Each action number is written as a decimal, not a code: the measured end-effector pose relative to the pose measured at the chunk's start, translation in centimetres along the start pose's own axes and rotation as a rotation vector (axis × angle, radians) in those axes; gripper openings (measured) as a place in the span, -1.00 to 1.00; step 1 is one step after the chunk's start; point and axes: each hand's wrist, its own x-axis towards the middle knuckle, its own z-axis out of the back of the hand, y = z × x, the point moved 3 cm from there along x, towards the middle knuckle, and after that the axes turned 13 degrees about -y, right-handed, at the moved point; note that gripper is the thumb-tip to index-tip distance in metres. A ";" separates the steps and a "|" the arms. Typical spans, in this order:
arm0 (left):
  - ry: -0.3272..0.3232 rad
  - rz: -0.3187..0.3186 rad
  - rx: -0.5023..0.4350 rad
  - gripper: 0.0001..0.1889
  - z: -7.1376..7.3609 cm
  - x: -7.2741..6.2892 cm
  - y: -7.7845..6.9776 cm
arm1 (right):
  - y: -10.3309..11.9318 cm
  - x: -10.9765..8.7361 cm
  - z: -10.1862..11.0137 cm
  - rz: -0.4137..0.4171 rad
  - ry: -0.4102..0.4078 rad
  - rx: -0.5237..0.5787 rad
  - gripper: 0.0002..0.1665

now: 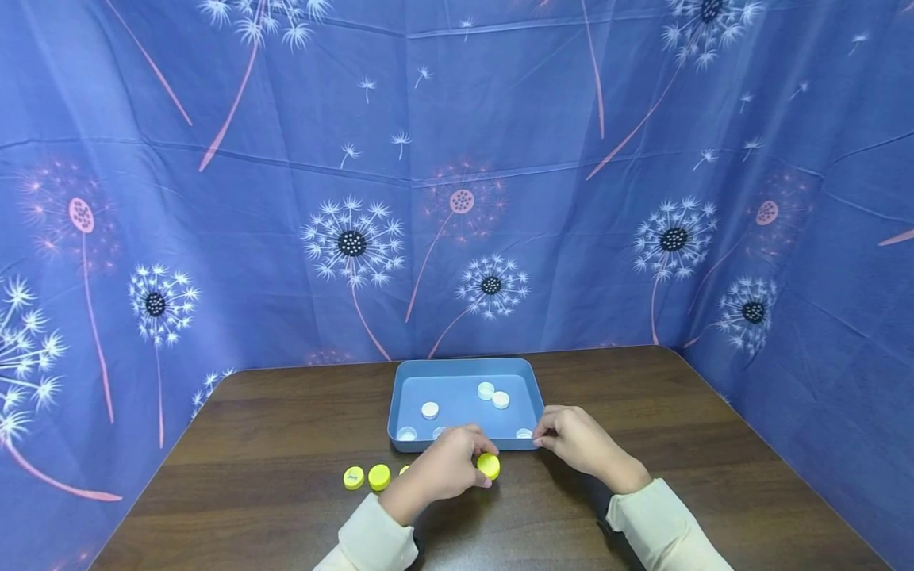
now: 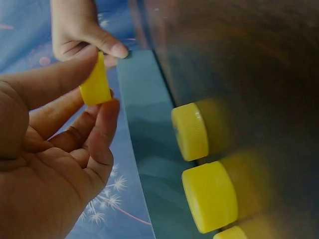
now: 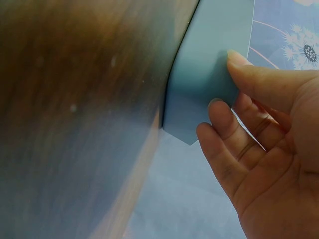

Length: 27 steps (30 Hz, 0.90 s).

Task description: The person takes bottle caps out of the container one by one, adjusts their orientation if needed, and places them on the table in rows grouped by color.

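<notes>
My left hand pinches a yellow bottle cap between thumb and fingers, just in front of the blue tray. In the left wrist view this cap is held on edge, above the table. At the tray's front right corner, my right hand grips the rim; in the right wrist view the thumb lies on the tray's outer wall and the fingers bend round the corner. White caps and clear ones lie inside the tray, one partly hidden by my left hand.
Left of my left hand, yellow caps stand in a row on the brown wooden table, one mostly hidden by the hand. A blue dandelion-print cloth hangs behind and beside the table.
</notes>
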 end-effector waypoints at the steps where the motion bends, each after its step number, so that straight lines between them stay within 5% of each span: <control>1: 0.002 -0.010 0.031 -0.67 -0.2 0.0 -0.1 | 0.0 0.0 0.0 -0.005 0.002 -0.001 -0.81; 15: 0.007 -0.070 0.372 -0.72 -1.7 -0.1 0.5 | 0.2 0.2 0.2 -0.009 0.009 0.011 -0.80; 27: 0.062 -0.005 0.398 -0.68 -1.7 0.0 0.7 | 0.3 0.1 0.2 -0.019 0.001 0.011 -0.80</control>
